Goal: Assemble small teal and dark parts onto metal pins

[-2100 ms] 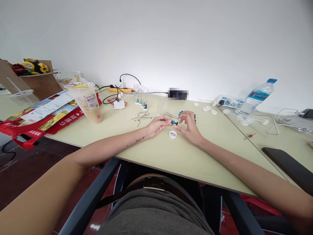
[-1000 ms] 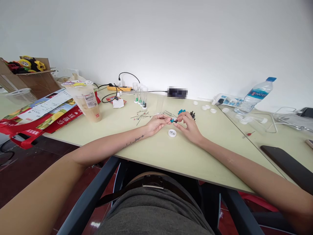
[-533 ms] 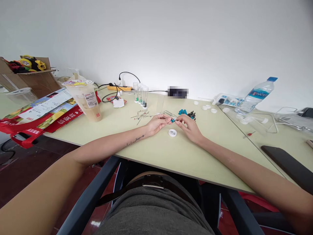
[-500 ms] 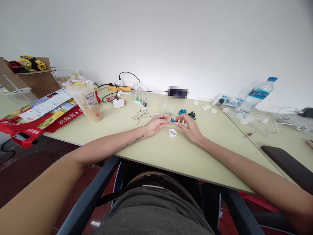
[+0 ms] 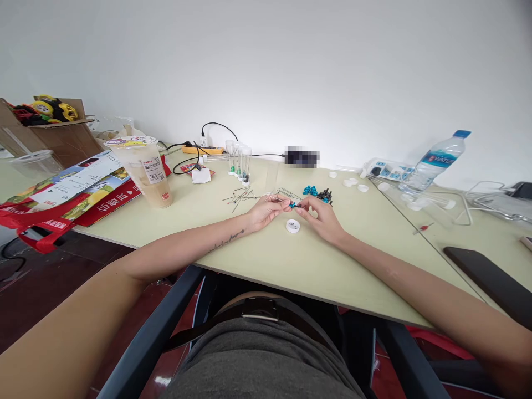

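Over the table, my left hand (image 5: 266, 213) pinches a small blue metallic-looking part (image 5: 293, 205) between thumb and fingertips. My right hand (image 5: 322, 219) meets it from the other side, its thumb and index finger closed on a thin dark piece at the blue part's right end. Whether the two pieces are joined is too small to tell. Just below the fingertips lies a round white cap (image 5: 293, 226) with tiny dark bits inside. Behind my right hand are a pile of blue parts (image 5: 310, 190) and a cluster of black, peg-like parts (image 5: 325, 195).
Thin metal rods (image 5: 240, 198) lie scattered left of my hands. Clear tubes (image 5: 239, 163) stand behind them. A drink cup (image 5: 152, 174) is at the left. To the right are white caps (image 5: 353, 182), a water bottle (image 5: 436, 160) and a phone (image 5: 490, 282).
My right index finger has come down from its raised arch and bent closer around the dark piece. My left hand keeps its pinch almost unmoved.
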Demonstrator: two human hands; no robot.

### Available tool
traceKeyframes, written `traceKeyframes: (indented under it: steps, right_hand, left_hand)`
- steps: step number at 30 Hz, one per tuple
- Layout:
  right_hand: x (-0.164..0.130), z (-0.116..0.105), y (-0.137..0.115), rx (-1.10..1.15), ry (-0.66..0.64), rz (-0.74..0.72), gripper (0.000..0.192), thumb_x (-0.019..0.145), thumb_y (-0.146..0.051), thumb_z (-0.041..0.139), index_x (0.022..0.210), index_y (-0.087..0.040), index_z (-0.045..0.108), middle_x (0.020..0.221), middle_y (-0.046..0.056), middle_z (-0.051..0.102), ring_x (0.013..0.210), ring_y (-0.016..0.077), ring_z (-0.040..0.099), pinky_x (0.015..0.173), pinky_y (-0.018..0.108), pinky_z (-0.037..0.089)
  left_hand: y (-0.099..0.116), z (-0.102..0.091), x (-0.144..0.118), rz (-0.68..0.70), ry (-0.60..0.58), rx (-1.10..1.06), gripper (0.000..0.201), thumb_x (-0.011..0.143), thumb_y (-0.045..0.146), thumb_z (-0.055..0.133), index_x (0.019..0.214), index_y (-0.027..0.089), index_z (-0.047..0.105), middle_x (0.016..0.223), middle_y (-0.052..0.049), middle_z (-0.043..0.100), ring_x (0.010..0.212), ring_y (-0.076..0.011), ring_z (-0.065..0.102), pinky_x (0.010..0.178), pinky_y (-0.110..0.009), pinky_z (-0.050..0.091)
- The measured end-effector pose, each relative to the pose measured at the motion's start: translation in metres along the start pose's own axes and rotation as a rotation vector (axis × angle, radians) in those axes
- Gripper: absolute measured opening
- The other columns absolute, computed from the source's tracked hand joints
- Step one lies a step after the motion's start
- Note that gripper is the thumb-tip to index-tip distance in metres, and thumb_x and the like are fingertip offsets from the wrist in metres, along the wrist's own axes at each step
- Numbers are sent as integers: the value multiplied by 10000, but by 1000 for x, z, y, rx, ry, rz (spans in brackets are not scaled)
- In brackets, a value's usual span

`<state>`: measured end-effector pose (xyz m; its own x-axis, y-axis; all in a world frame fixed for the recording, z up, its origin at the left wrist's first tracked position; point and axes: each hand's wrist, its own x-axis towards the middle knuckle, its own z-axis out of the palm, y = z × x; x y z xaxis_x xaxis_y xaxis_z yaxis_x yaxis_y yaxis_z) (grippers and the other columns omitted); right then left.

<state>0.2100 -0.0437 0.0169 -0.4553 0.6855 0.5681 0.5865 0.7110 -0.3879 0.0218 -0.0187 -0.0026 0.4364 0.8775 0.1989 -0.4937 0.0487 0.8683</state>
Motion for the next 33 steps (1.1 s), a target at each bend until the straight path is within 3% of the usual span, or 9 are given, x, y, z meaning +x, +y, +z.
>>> traceKeyframes:
  steps: [2,6,10,15,20,23,28,33]
  right_hand:
    - [0,0,0,8,-26,16,300,892,-450,375,841,-212,550,817,42,595,756,181,535,713,331,410]
    - [0,1,0,18,20,20,288,840,-472,473,967,-218,523,906,42,601,732,171,535,714,329,418]
    - [-1,0,-1,0,-56,24,303,897,-438,367,829,-210,554,784,32,596,735,175,536,686,316,403]
    - [-1,0,-3,30,-2,38,242,864,-424,457,976,-215,511,881,29,590,727,155,532,667,294,410]
    - [0,-1,-2,15,-50,21,295,904,-425,358,812,-206,534,765,26,592,706,166,539,664,303,398]
    - [0,0,-1,16,-63,21,291,905,-422,352,819,-210,533,771,27,597,707,170,544,669,311,400]
    - [-2,3,1,-3,49,-13,247,847,-445,463,958,-225,485,894,45,571,695,170,534,700,340,417]
    - [-2,1,0,-30,-35,13,274,899,-426,363,806,-214,510,756,30,572,691,172,532,646,313,402]
  left_hand:
    - [0,0,0,0,-2,5,195,598,199,741,753,114,657,748,-18,634,731,-92,582,875,-295,396]
    - [0,1,0,-7,21,5,209,589,204,747,756,116,657,748,-17,634,732,-94,577,865,-294,399]
    - [1,1,-1,4,-12,14,192,604,212,738,751,117,659,736,-17,632,723,-91,578,860,-287,400]
    - [2,1,-1,-14,13,4,196,593,204,745,744,117,655,738,-10,629,731,-88,578,862,-274,400]
    - [0,0,0,0,-12,25,212,599,224,741,761,115,659,733,-15,628,727,-91,574,861,-284,402]
    - [-1,0,0,0,-10,29,205,602,222,739,759,117,662,724,-13,622,724,-91,575,859,-286,396]
    - [2,1,-1,-33,14,2,195,595,204,741,747,116,656,699,-2,610,721,-89,575,849,-279,399]
    - [1,2,-1,-14,-31,10,204,598,211,740,758,111,662,734,-16,624,724,-92,578,866,-291,400]
